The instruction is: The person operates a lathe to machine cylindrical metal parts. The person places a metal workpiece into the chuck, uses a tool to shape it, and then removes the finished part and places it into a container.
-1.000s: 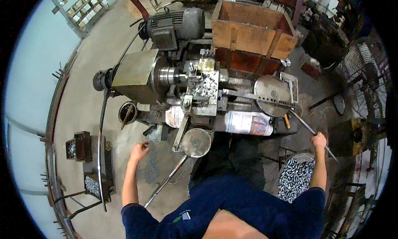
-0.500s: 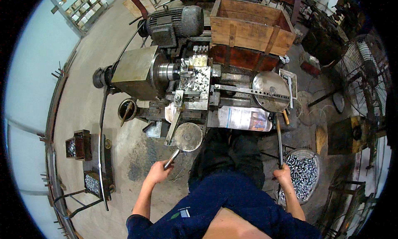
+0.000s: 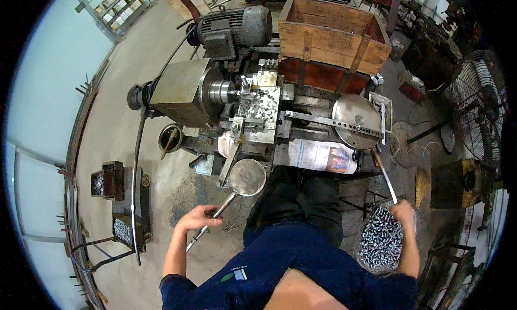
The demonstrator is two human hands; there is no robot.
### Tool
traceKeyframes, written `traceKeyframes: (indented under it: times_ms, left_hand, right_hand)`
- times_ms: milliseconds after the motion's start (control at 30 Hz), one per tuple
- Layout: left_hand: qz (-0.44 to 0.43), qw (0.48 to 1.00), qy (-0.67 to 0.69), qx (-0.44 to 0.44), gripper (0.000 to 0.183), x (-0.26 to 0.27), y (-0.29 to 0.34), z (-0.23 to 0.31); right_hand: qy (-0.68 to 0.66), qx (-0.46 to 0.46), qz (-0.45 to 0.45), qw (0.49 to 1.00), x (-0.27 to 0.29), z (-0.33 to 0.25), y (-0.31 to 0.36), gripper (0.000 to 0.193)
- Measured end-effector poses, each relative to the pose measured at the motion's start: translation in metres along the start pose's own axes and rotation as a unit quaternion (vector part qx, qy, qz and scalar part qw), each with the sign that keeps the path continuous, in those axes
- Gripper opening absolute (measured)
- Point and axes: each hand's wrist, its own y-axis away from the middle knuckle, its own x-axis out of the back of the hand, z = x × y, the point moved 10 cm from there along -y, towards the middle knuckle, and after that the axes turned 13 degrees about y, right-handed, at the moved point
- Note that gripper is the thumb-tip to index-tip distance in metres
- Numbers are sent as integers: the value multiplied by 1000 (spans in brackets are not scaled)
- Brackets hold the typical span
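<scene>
A grimy metalworking machine [image 3: 252,108] stands in front of me, its chuck facing a chip-strewn slide. My left hand [image 3: 199,217] is loosely curled about the steel lever handle [image 3: 225,204] below a small round metal disc [image 3: 246,177]; the rod's lower end sticks out past my fingers. My right hand [image 3: 403,210] grips the upper end of another lever handle [image 3: 385,176], which runs up toward the larger round disc [image 3: 356,120] with a perforated bar [image 3: 334,121] across it. Beneath that hand lies a basket [image 3: 399,267] full of short shiny metal parts [image 3: 379,237].
A wooden crate [image 3: 328,43] and an electric motor [image 3: 237,30] rise behind the machine. Printed paper [image 3: 318,155] lies on its near edge. Leftward are a dark pot [image 3: 170,138] and a trolley [image 3: 132,208] with boxes of parts. A large fan [image 3: 476,103] stands right.
My right hand has moved right with its lever, which now slants over the basket. My left hand has loosened and sits a little differently, showing more of the rod below it.
</scene>
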Motion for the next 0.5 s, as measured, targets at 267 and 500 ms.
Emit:
traceKeyframes:
  times_ms: [267,500]
  left_hand:
    - [345,932,-96,-55,34,197,-82,-88]
    - [310,865,-393,3,43,217,-148,-95]
  right_hand:
    - [107,-82,144,980,76,-20,-86,60]
    - [-26,69,323,944,56,-70,12,74]
